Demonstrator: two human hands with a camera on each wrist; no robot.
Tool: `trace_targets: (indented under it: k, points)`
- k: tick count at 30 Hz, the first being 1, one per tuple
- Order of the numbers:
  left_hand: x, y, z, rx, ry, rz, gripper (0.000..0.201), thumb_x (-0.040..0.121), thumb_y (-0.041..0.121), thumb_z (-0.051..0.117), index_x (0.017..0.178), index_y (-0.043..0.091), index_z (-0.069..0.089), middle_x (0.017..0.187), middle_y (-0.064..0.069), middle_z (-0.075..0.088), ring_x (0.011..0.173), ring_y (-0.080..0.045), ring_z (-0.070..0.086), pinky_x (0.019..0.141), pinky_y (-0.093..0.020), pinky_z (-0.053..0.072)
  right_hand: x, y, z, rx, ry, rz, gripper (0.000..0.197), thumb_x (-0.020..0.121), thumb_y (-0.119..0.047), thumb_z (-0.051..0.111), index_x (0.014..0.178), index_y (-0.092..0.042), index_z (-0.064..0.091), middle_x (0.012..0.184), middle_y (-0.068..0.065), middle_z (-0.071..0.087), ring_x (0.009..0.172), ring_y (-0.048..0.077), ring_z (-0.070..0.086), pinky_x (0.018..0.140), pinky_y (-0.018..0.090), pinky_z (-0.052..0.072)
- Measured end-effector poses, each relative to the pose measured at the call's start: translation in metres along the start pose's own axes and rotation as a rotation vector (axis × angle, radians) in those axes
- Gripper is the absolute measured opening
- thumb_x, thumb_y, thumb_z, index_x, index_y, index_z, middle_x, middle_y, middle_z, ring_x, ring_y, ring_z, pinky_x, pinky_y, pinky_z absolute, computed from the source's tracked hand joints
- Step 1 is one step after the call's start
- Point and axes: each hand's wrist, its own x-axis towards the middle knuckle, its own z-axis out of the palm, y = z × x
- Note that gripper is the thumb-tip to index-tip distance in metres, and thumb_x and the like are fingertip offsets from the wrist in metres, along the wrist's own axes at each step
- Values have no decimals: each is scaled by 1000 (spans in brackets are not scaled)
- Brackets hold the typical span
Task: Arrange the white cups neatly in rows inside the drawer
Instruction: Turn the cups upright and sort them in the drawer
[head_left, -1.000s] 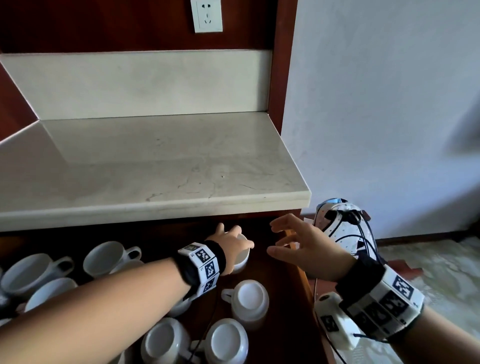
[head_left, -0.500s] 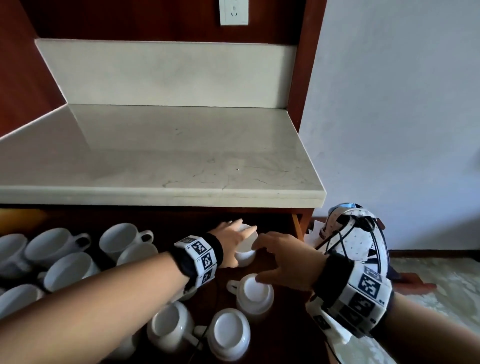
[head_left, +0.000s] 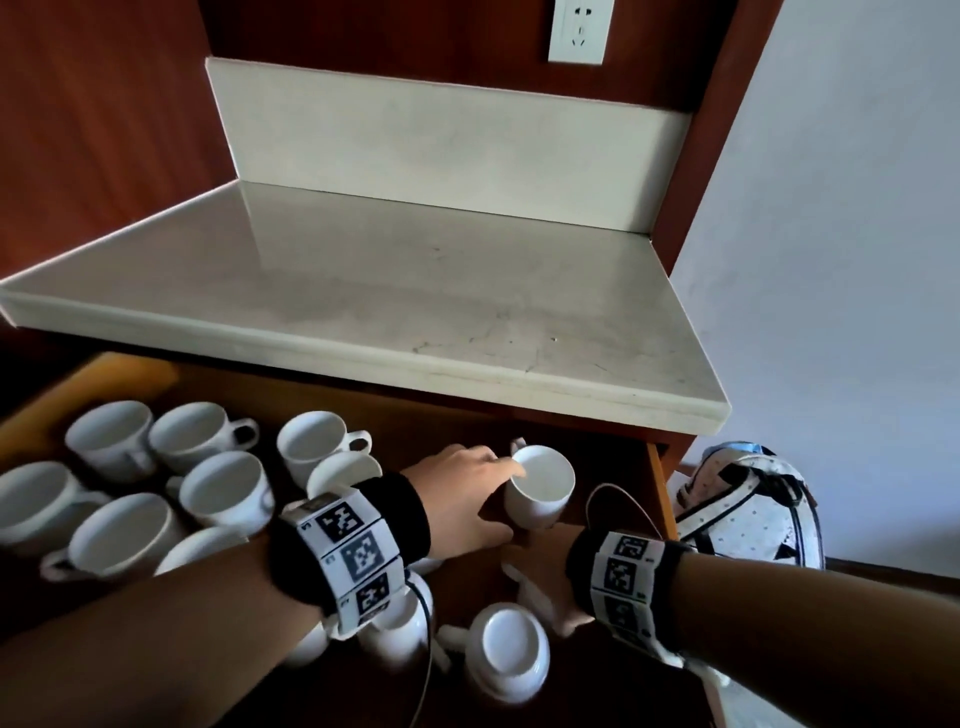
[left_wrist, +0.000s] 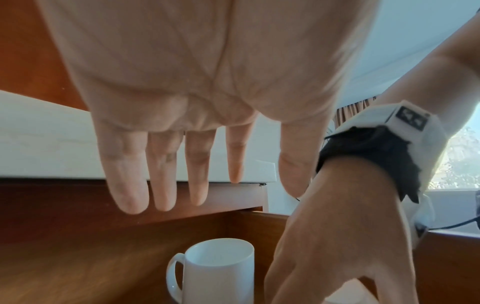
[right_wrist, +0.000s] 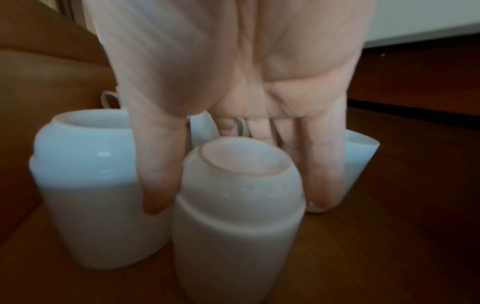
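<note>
Sorting has barely begun: one upright cup stands near the drawer's back right corner, the left hand beside it with straight fingers, holding nothing. The right hand reaches, fingers extended, around an upturned cup; its grip cannot be told. Loose cups crowd the left, others upturned in front.

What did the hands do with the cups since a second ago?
The left hand let go of the upright cup it was holding; its fingers are now straight above it. The right hand came down from the air onto an upside-down cup, fingers around it. The other cups in the drawer stayed put.
</note>
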Motion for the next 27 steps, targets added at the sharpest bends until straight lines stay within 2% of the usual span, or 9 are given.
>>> trace_targets:
  k: [4, 7, 11, 14, 16, 18, 20, 23, 27]
  points:
    - [-7, 0, -1, -37, 39, 16, 61, 86, 42, 62, 141, 28, 39, 136, -1, 48, 125, -21, 46, 100, -29, 39, 0, -4, -1, -29, 38, 58, 83, 74, -32, 76, 138, -7, 29, 131, 16, 51, 116, 37, 55, 94, 43, 50]
    - [-9, -1, -6, -54, 41, 6, 62, 86, 44, 62, 141, 28, 39, 136, 0, 49, 122, -17, 49, 94, -24, 38, -17, 5, -1, 126, 128, 130, 77, 71, -33, 77, 132, -10, 37, 120, 10, 60, 108, 32, 62, 89, 39, 54]
    - [-11, 4, -18, -123, 54, -24, 69, 83, 57, 61, 141, 26, 39, 136, 1, 51, 118, -16, 53, 94, -28, 44, -58, 21, -2, 342, 318, 175, 79, 68, -41, 78, 131, -16, 36, 124, 3, 56, 112, 23, 58, 92, 35, 50]
    - [-9, 9, -26, -241, 33, -82, 78, 78, 67, 60, 142, 29, 36, 131, 4, 53, 106, -13, 59, 87, -29, 49, -90, 31, -4, 541, 509, 217, 86, 63, -49, 78, 135, -23, 38, 122, -8, 56, 106, 13, 56, 91, 28, 49]
    - [-4, 11, -27, -392, 8, -120, 80, 73, 71, 57, 137, 27, 41, 123, 3, 58, 95, -15, 64, 84, -35, 55, -107, 38, -5, 688, 668, 238, 87, 60, -52, 78, 134, -27, 41, 117, -12, 58, 101, 9, 56, 86, 22, 47]
    - [1, 17, -25, -777, -74, -164, 77, 73, 65, 56, 134, 19, 45, 119, -9, 60, 79, -20, 67, 75, -39, 59, -115, 43, -3, 824, 814, 241, 89, 54, -58, 76, 131, -28, 45, 114, -12, 61, 100, 9, 58, 79, 19, 44]
    - [3, 24, -23, -1152, -219, -168, 70, 75, 55, 59, 131, 15, 46, 116, -20, 60, 69, -24, 67, 63, -35, 59, -114, 44, 2, 953, 925, 223, 94, 47, -63, 70, 131, -28, 46, 114, -12, 63, 102, 10, 61, 82, 22, 50]
    - [6, 32, -24, -1349, -288, -132, 63, 73, 40, 68, 128, 14, 49, 101, -21, 63, 63, -27, 68, 50, -28, 57, -106, 43, 12, 1078, 1011, 210, 97, 48, -60, 74, 134, -28, 44, 119, -11, 62, 106, 10, 63, 87, 36, 55]
    - [13, 33, -21, -1443, -219, -158, 63, 72, 24, 80, 127, 18, 51, 111, -23, 59, 67, -30, 68, 46, -27, 54, -100, 42, 20, 1161, 1050, 173, 95, 56, -43, 85, 137, -25, 41, 120, -15, 60, 103, 4, 64, 83, 32, 58]
